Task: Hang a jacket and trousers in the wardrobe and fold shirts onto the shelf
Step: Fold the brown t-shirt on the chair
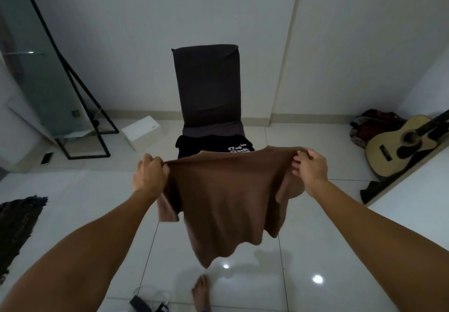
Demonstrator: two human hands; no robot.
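A brown shirt [226, 197] hangs in the air in front of me, stretched by its shoulders. My left hand [149, 174] grips its left shoulder and my right hand [309, 167] pinches its right shoulder. The shirt's hem dangles above the white tiled floor. Behind it stands a dark covered chair [206, 88] with a black printed shirt [218, 145] lying on its seat, partly hidden by the brown shirt.
A standing mirror with a black frame [80, 107] leans at the left, with a white box [142, 134] and a phone [46, 158] nearby. A guitar [398, 148] lies at the right by a white ledge. A dark rug [17, 224] is left. My bare foot [201, 292] and cables are below.
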